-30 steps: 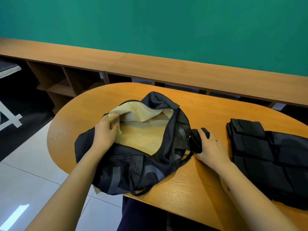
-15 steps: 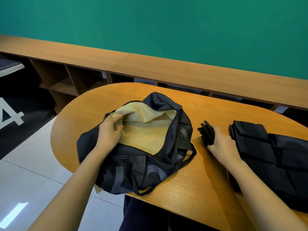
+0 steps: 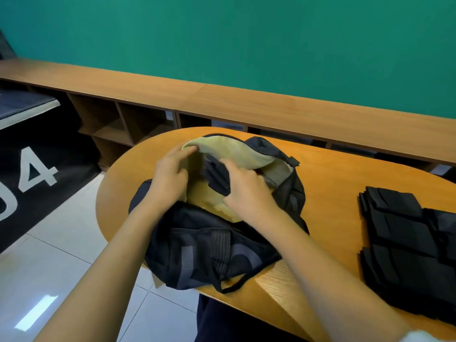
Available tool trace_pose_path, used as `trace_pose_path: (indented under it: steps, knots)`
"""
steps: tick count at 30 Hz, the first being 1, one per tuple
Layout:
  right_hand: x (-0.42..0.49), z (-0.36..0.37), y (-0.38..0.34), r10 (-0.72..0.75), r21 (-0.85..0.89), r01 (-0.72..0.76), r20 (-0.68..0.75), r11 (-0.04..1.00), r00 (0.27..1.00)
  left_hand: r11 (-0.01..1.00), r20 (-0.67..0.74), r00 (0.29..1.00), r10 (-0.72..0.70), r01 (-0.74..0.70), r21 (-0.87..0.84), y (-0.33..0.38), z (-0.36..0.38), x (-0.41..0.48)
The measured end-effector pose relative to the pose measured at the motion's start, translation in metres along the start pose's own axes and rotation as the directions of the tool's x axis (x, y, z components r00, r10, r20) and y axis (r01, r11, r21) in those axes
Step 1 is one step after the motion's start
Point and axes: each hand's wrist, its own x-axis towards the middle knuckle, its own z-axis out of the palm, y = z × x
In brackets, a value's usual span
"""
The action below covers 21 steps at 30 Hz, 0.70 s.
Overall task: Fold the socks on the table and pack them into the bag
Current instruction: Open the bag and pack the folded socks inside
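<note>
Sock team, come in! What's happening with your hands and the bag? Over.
Left hand holds bag open. Right hand grips folded sock at its mouth. Sock pile aside on table; way clear.

Bright even light, soft shadows, glare streak on the floor tiles (image 3: 49, 280), wide-angle curvature at edges.
</note>
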Motion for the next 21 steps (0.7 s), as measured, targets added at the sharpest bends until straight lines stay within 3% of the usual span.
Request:
trace_pose_path:
  steps: [1,3,5,6,8,10,11,13,16,21]
  knots:
    - [0.009,0.02,-0.001,0.009,-0.089,-0.007,0.027,0.996,1.0,1.0,0.01,1.0,0.003,-0.003,-0.017,0.001,-0.003,0.001]
    - [0.02,0.052,0.003,0.076,-0.169,-0.039,0.218,0.985,0.973,1.0,0.059,0.998,0.008,-0.007,-0.028,-0.001,-0.006,0.001]
    - [0.018,0.063,0.009,0.089,-0.123,-0.042,0.403,0.992,0.911,0.995,0.114,0.993,-0.018,0.006,0.101,-0.012,-0.005,-0.003]
    - [0.013,0.059,0.011,0.049,-0.067,-0.025,0.382,0.997,0.923,0.975,0.13,0.99,-0.062,0.033,0.22,-0.021,-0.004,-0.006]
    - [0.003,0.041,0.018,-0.093,0.028,0.091,0.074,0.995,0.993,0.902,0.138,0.973,-0.184,0.111,0.416,-0.039,0.002,-0.016]
    - [-0.006,0.026,0.03,-0.197,-0.145,0.167,-0.229,0.975,0.953,0.869,0.181,0.93,-0.321,0.213,0.446,-0.053,0.011,-0.027]
    - [-0.01,0.023,0.041,-0.195,-0.228,0.132,-0.285,0.965,0.938,0.878,0.212,0.901,-0.379,0.278,0.39,-0.06,0.018,-0.032]
    - [-0.015,0.023,0.065,-0.081,-0.291,0.012,-0.228,0.957,0.97,0.897,0.267,0.865,-0.426,0.364,0.253,-0.068,0.032,-0.039]
    - [-0.023,0.027,0.096,0.053,-0.323,-0.088,-0.118,0.942,0.992,0.913,0.269,0.874,-0.404,0.369,0.172,-0.065,0.052,-0.04]
    - [-0.034,0.011,0.123,0.164,-0.352,-0.225,-0.195,0.908,0.967,0.943,0.345,0.878,-0.332,0.316,0.104,-0.035,0.091,-0.024]
